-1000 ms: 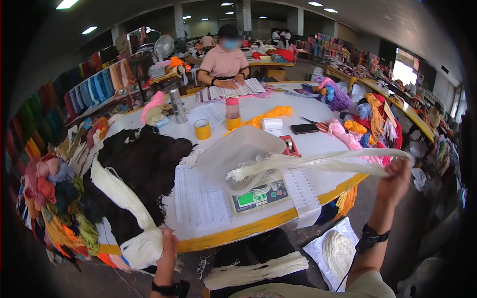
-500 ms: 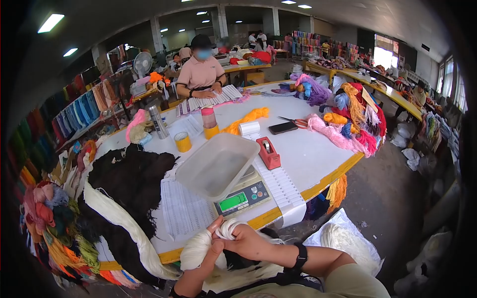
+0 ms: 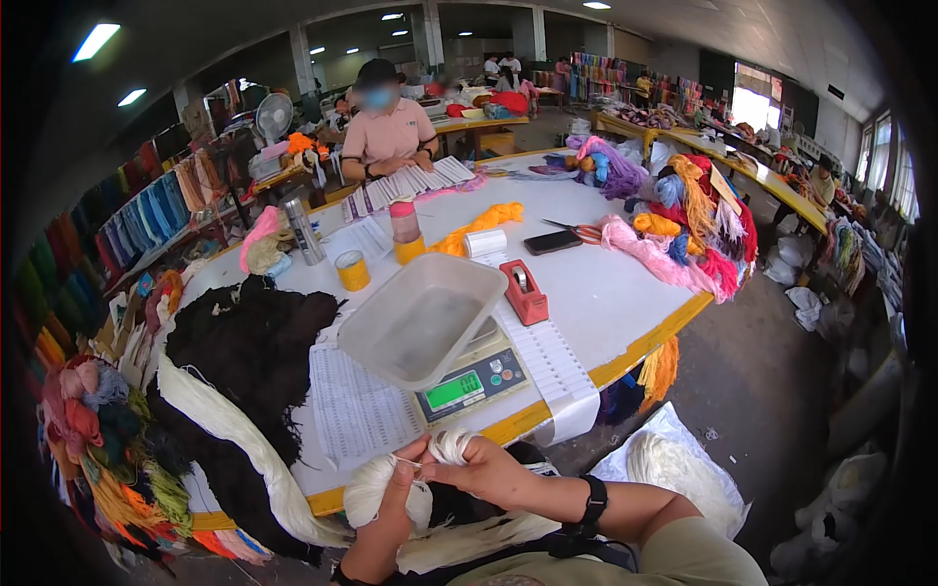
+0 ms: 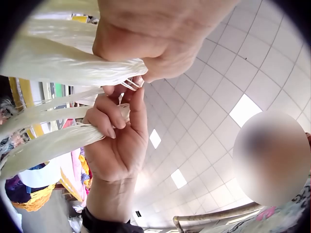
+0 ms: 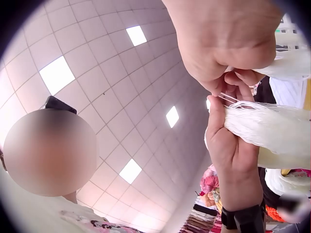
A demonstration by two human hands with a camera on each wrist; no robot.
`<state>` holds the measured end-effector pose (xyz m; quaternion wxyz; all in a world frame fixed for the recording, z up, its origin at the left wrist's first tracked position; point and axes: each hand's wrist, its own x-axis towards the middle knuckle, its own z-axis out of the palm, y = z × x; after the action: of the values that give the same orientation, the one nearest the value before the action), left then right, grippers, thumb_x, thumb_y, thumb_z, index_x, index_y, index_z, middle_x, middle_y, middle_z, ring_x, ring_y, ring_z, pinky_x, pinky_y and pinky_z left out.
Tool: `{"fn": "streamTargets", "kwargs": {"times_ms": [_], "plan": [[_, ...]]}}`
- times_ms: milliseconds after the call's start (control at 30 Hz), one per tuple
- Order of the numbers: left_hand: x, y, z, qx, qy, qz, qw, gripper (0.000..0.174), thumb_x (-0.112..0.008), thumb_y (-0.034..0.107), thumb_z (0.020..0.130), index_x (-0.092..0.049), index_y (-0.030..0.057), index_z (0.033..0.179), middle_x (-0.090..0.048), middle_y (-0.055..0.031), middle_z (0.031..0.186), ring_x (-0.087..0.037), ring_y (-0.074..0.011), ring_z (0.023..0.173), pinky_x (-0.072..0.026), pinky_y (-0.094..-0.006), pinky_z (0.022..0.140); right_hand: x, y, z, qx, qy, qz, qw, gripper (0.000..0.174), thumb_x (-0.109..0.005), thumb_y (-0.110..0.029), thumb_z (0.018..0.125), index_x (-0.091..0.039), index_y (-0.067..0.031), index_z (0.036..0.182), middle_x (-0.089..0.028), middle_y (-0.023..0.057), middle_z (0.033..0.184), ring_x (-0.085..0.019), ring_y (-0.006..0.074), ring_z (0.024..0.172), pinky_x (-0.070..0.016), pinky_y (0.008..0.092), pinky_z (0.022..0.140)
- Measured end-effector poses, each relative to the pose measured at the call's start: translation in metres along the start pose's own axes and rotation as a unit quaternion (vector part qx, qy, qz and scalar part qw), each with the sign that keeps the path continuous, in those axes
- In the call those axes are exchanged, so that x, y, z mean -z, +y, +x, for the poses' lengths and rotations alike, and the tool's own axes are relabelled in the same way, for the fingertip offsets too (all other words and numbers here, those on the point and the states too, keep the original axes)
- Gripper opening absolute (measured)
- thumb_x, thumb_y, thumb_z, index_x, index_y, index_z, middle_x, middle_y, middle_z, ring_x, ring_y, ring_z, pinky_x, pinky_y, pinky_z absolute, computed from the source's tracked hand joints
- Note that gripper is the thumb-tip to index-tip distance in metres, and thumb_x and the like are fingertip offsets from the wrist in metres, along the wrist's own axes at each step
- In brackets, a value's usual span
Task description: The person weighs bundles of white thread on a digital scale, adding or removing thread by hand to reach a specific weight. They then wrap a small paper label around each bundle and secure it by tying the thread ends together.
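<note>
Both hands are close together at the table's front edge. My left hand (image 3: 393,500) grips a thick white yarn hank (image 3: 363,494), its looped end bunched at the palm in the right wrist view. Just right of it, my right hand (image 3: 484,471) holds another white hank (image 3: 451,446) under its curled fingers. Thumbs and fingertips meet in the middle, pinching a few thin strands (image 5: 228,98) drawn from the left hank. Long white lengths hang from the hands in the left wrist view. A white hank (image 3: 230,422) also lies across black yarn (image 3: 244,342) on the left.
A plastic tub (image 3: 420,322) sits tilted on a lit scale (image 3: 474,381). Nearby are a red tape dispenser (image 3: 525,293), printed sheets (image 3: 357,405), a phone (image 3: 552,242) and scissors (image 3: 584,232). Coloured yarn (image 3: 684,225) is piled right. A person (image 3: 386,137) works opposite.
My right hand has come from the far right, bringing its hank away from above the tub to meet my left hand. Over the last half second, the hands stay together, thin strands now showing between them.
</note>
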<state>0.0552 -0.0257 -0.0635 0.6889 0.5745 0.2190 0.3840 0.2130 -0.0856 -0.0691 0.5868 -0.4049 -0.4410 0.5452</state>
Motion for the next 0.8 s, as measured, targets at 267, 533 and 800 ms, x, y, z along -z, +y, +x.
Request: {"fn": "streamTargets", "kwargs": {"times_ms": [267,533,800], "plan": [[0.005,-0.007,-0.002,-0.016,0.014,0.007,1.000,0.027,-0.059,0.019,0.095,-0.061,-0.0037,0.110,-0.062,-0.0167,0.119,-0.058,-0.0190,0.107,-0.0421,-0.0328,0.097,-0.007,-0.008,-0.003,-0.011,0.012,0.042,0.999,0.017,-0.063,-0.014,0.093,-0.063,-0.0033,0.106,-0.062,-0.0028,0.090,-0.052,0.0028,0.077,-0.0415,0.0196,0.065],[0.003,-0.006,-0.001,-0.017,0.020,0.011,1.000,0.025,-0.056,0.022,0.096,-0.057,-0.0014,0.102,-0.062,-0.0168,0.118,-0.058,-0.0172,0.105,-0.0443,-0.0316,0.093,0.003,-0.012,-0.005,-0.105,-0.009,0.213,0.971,0.020,-0.058,-0.023,0.096,-0.060,-0.0056,0.106,-0.054,-0.0036,0.074,-0.039,0.0036,0.055,-0.0306,0.0213,0.049],[0.061,0.002,-0.014,0.032,-0.063,0.091,0.993,0.026,-0.050,0.028,0.095,-0.054,0.0023,0.101,-0.068,-0.0172,0.080,-0.053,-0.0173,0.047,-0.0448,-0.0280,0.046,0.075,-0.025,-0.038,-0.258,-0.156,-0.186,0.935,0.029,-0.062,-0.039,0.092,-0.065,-0.0106,0.099,-0.053,-0.0065,0.074,-0.044,0.0046,0.064,-0.0351,0.0210,0.054]]}}
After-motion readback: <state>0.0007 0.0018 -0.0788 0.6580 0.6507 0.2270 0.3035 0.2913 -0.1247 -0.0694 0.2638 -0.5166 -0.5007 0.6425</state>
